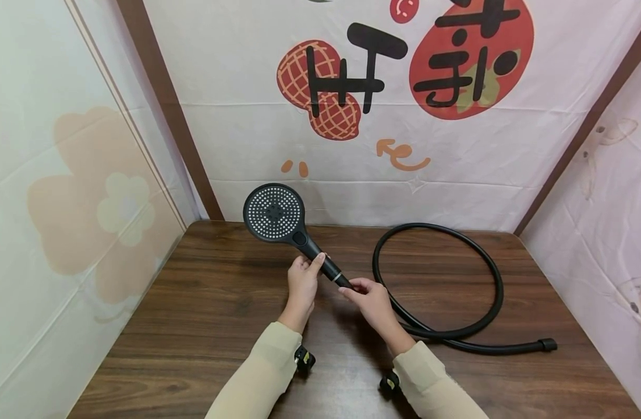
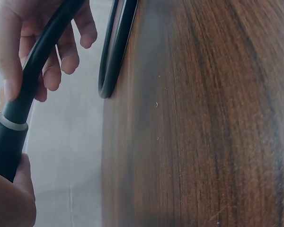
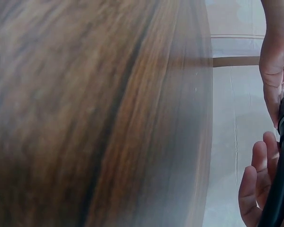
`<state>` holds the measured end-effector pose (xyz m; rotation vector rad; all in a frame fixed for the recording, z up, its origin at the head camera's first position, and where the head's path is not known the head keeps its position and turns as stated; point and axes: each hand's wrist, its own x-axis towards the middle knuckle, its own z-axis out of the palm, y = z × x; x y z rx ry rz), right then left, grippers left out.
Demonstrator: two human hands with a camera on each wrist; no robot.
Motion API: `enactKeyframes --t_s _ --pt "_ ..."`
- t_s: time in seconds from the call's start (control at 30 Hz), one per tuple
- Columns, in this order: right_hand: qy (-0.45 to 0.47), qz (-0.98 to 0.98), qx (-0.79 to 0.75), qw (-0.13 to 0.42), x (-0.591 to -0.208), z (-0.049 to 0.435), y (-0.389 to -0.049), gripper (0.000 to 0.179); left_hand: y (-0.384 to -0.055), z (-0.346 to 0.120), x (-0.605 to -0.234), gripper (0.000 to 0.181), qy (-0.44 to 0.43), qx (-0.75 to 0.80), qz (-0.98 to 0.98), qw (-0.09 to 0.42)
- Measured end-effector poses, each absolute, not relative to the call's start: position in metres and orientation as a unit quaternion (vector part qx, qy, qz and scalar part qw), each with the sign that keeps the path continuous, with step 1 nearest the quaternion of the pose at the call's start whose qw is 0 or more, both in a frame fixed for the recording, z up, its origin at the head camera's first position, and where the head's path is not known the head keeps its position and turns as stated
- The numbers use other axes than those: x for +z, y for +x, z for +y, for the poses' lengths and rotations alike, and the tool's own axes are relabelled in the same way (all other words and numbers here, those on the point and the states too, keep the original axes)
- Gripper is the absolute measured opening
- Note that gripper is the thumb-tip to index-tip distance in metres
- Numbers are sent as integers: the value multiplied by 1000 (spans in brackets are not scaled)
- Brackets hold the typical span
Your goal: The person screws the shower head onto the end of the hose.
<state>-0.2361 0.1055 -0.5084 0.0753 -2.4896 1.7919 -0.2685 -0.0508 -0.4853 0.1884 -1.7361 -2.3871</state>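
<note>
A black handheld shower head (image 1: 273,212) is held up over the table, its round nozzle face toward the head camera. My left hand (image 1: 302,285) grips its handle (image 1: 311,249), thumb lying along the top. Just below, my right hand (image 1: 372,302) pinches the end of the black shower hose (image 1: 497,291) between thumb and fingers. In the left wrist view the hose (image 2: 42,52) meets the handle (image 2: 8,146) in line, with a pale ring at the joint. The right wrist view shows the same joint between both hands, the hose (image 3: 279,189) curving past the right fingers (image 3: 248,189).
The rest of the hose lies in one large loop on the right of the brown wooden table (image 1: 215,326). Its free end carries a black connector (image 1: 548,344) near the right edge. Printed white cloth (image 1: 236,145) stands behind and at both sides.
</note>
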Motion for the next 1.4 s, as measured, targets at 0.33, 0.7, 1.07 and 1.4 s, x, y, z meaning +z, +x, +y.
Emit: enactKeyframes --t_s 0.33,0.7,1.07,1.4 --pt "12 -814 578 56 -506 106 -236 25 -270 -50 -486 29 56 -807 -581 90" --pt "21 -817 575 34 -503 107 -234 25 -268 -51 -485 26 58 -804 -585 92" --pt "48 -831 555 1 -503 110 -233 38 -267 -50 -484 25 65 -800 -590 93" --pt "52 -828 558 -8 -504 110 -235 39 -267 -50 -484 25 64 -798 -591 94"
